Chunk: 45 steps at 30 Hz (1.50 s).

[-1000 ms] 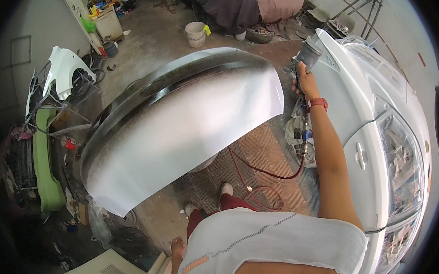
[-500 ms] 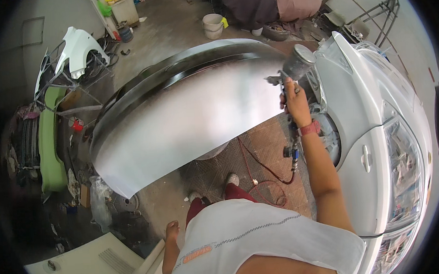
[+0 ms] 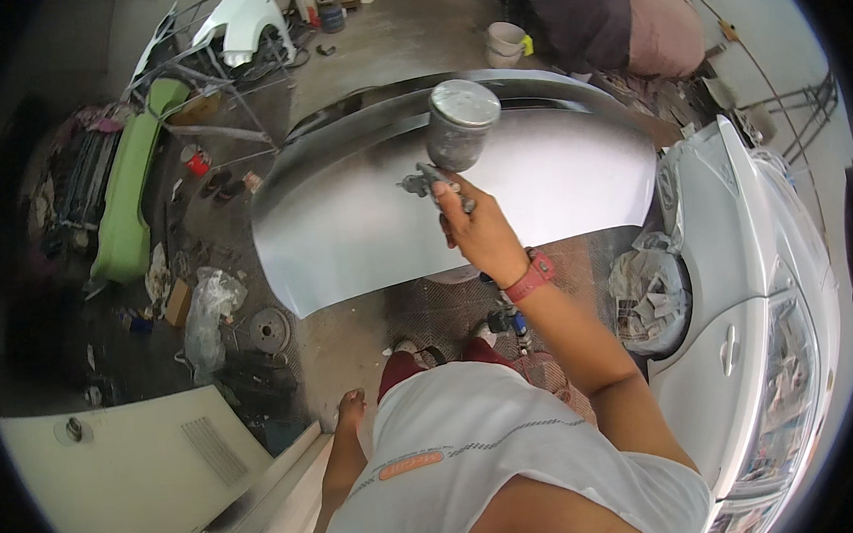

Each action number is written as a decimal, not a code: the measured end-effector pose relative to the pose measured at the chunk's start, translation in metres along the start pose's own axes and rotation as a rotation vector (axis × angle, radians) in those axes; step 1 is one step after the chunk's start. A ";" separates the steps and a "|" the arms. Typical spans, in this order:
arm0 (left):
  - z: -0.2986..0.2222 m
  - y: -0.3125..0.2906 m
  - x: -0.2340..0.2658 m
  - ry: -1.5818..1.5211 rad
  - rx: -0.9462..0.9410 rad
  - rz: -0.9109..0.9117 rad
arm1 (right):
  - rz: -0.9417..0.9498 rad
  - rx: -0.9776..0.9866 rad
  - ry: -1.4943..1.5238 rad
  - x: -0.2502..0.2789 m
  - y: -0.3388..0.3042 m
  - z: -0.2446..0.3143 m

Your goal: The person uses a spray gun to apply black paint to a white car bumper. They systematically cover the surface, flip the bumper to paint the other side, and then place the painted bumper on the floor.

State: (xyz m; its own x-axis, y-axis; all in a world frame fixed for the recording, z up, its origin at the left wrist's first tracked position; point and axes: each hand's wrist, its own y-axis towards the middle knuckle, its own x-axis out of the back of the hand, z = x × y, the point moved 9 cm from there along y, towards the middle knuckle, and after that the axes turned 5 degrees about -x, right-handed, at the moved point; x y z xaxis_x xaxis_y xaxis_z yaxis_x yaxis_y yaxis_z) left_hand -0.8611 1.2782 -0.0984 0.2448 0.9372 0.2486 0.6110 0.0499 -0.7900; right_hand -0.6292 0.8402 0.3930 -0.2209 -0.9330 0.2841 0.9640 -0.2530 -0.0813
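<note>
Green, long and narrow, a bumper-like part [image 3: 125, 224] lies at the left of the frame, well apart from both hands. Left hand [image 3: 350, 410]: lower centre-left, beside the shirt; no object shows in it, and whether its fingers are loose or clenched cannot be told.

Curved hood panel [image 3: 371, 216]: spans the centre of the frame, pale toward the near edge and dark toward the far one. Expect a stiff sheet with a finish that marks easily; if it must be handled, take it by the edges.

Spray gun [image 3: 461, 134]: upper centre of the frame, in front of the panel, nozzle toward the left, metal cup uppermost. Expect a rigid, top-heavy tool, heavier if the cup holds liquid, and slick where wet. Take hold at the handle below the cup; keep clear of the nozzle.

Right hand [image 3: 482, 230]: fingers wrapped around the gun's handle. Blue hose fitting [image 3: 518, 321]: below the wrist; allow for drag from an attached line. White car [image 3: 725, 251]: right of the frame, beside the panel.
</note>
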 end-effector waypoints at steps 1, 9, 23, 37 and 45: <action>0.005 -0.001 0.009 -0.022 0.018 -0.023 | 0.012 0.051 -0.035 -0.022 0.003 0.006; 0.064 0.013 0.053 -0.132 0.144 -0.062 | 0.128 0.172 -0.193 -0.167 0.002 0.028; 0.048 0.002 0.035 -0.124 0.148 -0.044 | 0.036 -0.085 -0.085 -0.050 -0.013 -0.033; -0.008 0.042 -0.010 -0.135 0.070 0.015 | -0.411 -0.162 -0.064 0.261 -0.045 -0.085; -0.060 0.004 -0.091 -0.053 0.013 0.040 | -0.533 -0.162 -0.090 0.379 -0.045 -0.114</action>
State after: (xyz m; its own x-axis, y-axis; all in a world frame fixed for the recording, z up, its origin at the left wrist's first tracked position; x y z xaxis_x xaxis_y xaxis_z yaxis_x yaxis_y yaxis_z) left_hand -0.8359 1.1719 -0.0902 0.2282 0.9556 0.1866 0.5915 0.0161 -0.8061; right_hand -0.7730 0.4687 0.3958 -0.6511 -0.6413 0.4060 0.6857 -0.7263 -0.0476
